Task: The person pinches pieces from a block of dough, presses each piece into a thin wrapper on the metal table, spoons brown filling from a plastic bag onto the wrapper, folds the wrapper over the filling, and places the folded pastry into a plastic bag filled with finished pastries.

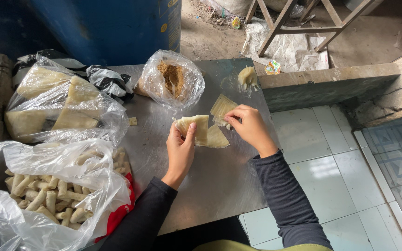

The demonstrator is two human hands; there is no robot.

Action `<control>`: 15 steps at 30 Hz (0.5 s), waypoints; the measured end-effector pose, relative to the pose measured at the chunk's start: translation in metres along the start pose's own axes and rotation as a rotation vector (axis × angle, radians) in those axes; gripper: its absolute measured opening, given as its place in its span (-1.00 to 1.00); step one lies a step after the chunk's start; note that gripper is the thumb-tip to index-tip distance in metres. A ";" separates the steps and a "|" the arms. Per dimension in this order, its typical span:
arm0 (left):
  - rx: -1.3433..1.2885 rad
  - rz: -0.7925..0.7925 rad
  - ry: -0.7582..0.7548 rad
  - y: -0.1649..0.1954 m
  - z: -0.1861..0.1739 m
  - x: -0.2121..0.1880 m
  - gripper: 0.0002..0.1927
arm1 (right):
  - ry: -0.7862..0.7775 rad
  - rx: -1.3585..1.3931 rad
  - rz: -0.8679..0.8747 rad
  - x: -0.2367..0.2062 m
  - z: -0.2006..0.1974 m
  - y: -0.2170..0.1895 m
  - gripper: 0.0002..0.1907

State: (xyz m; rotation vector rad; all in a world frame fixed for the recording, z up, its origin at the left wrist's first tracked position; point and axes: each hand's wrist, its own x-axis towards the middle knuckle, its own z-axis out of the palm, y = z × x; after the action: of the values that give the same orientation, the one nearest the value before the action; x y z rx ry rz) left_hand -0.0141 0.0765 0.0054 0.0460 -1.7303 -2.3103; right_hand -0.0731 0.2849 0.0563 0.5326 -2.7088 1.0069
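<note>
Head view: left hand [181,151] grasps a folded wrapper [196,127]; right hand [251,128] pinches the wrapper stack [222,108] just beside

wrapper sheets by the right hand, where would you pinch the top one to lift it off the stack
Probably at the far corner of the wrapper sheets, coming from the far side. They lie flat on the metal table, and the right hand covers the near edge, so only the far corner stands free. The left hand holds another wrapper.
</note>
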 end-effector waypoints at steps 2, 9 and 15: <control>-0.012 -0.013 -0.005 0.000 0.000 0.000 -0.77 | -0.034 0.013 0.008 0.001 0.000 -0.003 -0.84; 0.000 -0.034 0.019 -0.004 -0.001 0.001 -0.78 | -0.094 -0.009 -0.263 -0.004 -0.003 -0.021 -0.76; -0.071 0.127 0.100 -0.004 -0.008 0.010 -0.80 | -0.299 -0.008 -0.344 -0.016 0.020 -0.036 -0.66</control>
State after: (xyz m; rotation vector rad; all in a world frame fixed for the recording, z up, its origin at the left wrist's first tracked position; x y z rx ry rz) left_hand -0.0227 0.0676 0.0001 0.0374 -1.5555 -2.2364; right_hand -0.0456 0.2503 0.0581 1.1848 -2.7238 0.8814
